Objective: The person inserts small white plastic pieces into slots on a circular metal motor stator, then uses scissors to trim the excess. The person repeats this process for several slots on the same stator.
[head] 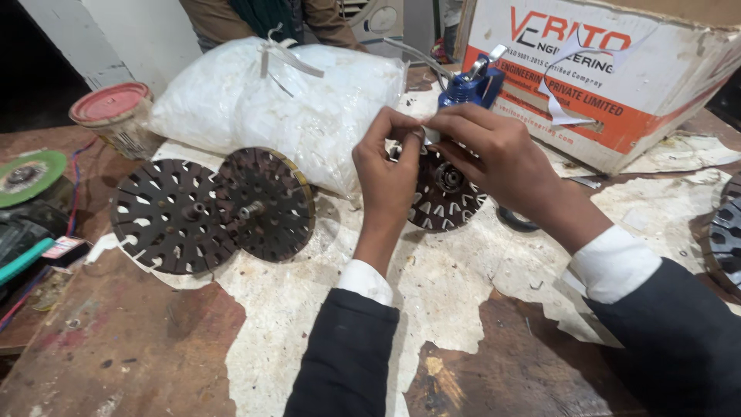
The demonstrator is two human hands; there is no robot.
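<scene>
My left hand point(388, 174) and my right hand point(494, 150) meet over a dark slotted metal disc point(446, 202) with white inserts in its slots, standing tilted on the bench. Both hands pinch a small white piece point(429, 136) at the disc's upper edge. Two more slotted dark discs lie flat to the left: one point(171, 216) with white inserts, the other point(268, 202) overlapping it and bare. Dark sleeves with white cuffs cover both forearms.
A big white plastic bag point(285, 100) lies behind the discs. A cardboard box point(617, 77) stands at the back right, a blue tool point(471, 85) beside it. A red-lidded jar point(116, 116) and green disc point(27, 176) sit left. Another person stands behind the bench.
</scene>
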